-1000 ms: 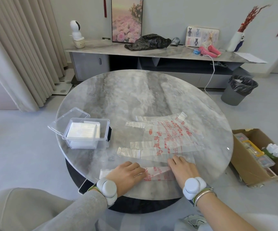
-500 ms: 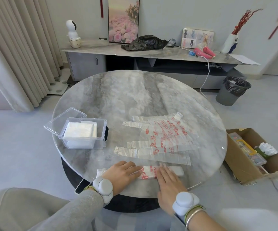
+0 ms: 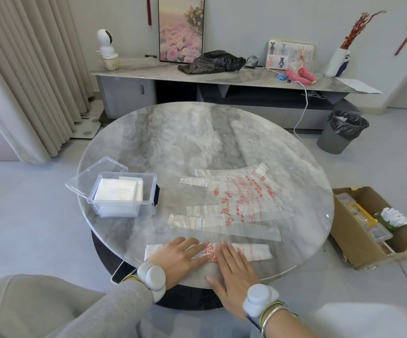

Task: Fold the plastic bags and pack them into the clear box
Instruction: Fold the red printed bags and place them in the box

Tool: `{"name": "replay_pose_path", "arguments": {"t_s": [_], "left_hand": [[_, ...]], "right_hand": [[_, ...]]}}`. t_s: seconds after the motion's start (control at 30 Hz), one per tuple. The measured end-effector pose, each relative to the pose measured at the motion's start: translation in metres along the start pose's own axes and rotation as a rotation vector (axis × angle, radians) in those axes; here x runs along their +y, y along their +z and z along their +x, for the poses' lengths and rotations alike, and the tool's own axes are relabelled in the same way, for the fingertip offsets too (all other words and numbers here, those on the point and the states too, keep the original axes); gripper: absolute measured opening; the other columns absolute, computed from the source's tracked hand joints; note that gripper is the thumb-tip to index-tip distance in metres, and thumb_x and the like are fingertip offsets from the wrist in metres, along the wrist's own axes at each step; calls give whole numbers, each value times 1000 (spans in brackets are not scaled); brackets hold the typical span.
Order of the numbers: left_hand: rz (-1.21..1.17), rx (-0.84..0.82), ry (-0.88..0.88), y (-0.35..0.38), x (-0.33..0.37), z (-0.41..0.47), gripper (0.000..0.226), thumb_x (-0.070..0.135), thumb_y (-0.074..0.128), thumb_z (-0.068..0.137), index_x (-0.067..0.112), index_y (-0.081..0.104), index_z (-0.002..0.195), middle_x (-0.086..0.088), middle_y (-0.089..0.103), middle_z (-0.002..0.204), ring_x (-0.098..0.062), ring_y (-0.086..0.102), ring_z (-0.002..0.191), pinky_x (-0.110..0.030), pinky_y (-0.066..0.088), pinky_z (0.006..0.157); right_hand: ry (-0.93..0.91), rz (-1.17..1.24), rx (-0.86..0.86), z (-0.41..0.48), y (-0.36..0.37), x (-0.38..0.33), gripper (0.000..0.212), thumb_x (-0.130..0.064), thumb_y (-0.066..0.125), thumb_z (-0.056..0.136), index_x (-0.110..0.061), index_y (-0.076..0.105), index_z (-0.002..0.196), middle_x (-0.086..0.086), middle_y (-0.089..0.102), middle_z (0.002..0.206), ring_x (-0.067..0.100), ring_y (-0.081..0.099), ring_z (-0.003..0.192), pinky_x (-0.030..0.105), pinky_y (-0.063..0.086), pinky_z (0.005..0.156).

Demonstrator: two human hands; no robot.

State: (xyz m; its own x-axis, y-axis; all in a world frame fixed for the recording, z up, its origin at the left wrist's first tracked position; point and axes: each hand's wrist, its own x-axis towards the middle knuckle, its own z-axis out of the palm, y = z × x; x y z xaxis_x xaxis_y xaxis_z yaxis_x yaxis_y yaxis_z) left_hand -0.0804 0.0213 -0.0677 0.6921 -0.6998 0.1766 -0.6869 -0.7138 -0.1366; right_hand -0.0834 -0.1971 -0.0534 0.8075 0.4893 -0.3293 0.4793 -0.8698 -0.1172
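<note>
A plastic bag folded into a long narrow strip (image 3: 256, 252) lies along the near edge of the round marble table (image 3: 197, 142). My left hand (image 3: 178, 257) presses flat on its left part. Beside it my right hand (image 3: 234, 267) lies flat with its fingers on the strip's middle. Beyond them several clear bags with red print (image 3: 241, 203) lie spread flat and overlapping. At the left of the table stands the clear box (image 3: 127, 193), its lid (image 3: 95, 176) open, holding white folded bags.
A phone (image 3: 120, 273) pokes out under the table's near edge. On the floor to the right are a cardboard box (image 3: 358, 240) of odds and ends and a grey bin (image 3: 341, 135). Behind the table runs a low sideboard (image 3: 222, 79); curtains hang at the left.
My right hand has slid left along the strip, from its right end to its middle. The strip's right end now lies flat and uncovered. My left hand stayed pressed in place.
</note>
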Motion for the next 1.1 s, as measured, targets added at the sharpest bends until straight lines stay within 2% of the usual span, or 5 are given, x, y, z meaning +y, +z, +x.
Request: {"name": "replay_pose_path", "arguments": {"t_s": [0.27, 0.4, 0.53, 0.8, 1.1], "left_hand": [[2, -36, -28, -2, 2, -2, 75, 23, 81, 57, 30, 59, 129, 1, 54, 121, -21, 53, 105, -30, 51, 78], [-14, 18, -35, -9, 0, -2, 61, 23, 74, 63, 28, 63, 123, 3, 57, 109, -19, 56, 93, -30, 49, 80], [-53, 96, -60, -14, -5, -10, 40, 22, 51, 74, 26, 71, 108, 5, 63, 104, -19, 58, 91, -31, 49, 80], [-322, 135, -448, -30, -6, 13, 32, 24, 41, 84, 25, 69, 98, 11, 63, 98, -14, 64, 71, -28, 51, 59], [-543, -446, -766, -29, -27, 67, 35, 43, 74, 73, 30, 64, 104, 12, 67, 100, -14, 64, 93, -30, 53, 84]], "right_hand": [[240, 36, 94, 6, -4, 37, 124, -75, -49, 34, -8, -29, 137, 5, -26, 156, 17, -24, 144, 21, -36, 95], [276, 68, 103, 6, -8, 37, 138, -76, -48, 34, -6, -16, 149, 0, -28, 152, 18, -20, 145, 25, -26, 108], [246, 146, 148, 7, -21, 39, 70, -52, 12, 100, -7, 7, 153, 4, -4, 161, 17, -9, 148, 26, -6, 117], [289, 119, 141, 10, -32, 40, 60, -36, 27, 103, -5, 10, 152, 6, 2, 161, 20, -4, 148, 26, 1, 118], [210, 24, 146, 14, -22, 39, 62, -36, 21, 103, -2, 4, 152, 7, -7, 161, 22, -11, 147, 28, 0, 119]]}}
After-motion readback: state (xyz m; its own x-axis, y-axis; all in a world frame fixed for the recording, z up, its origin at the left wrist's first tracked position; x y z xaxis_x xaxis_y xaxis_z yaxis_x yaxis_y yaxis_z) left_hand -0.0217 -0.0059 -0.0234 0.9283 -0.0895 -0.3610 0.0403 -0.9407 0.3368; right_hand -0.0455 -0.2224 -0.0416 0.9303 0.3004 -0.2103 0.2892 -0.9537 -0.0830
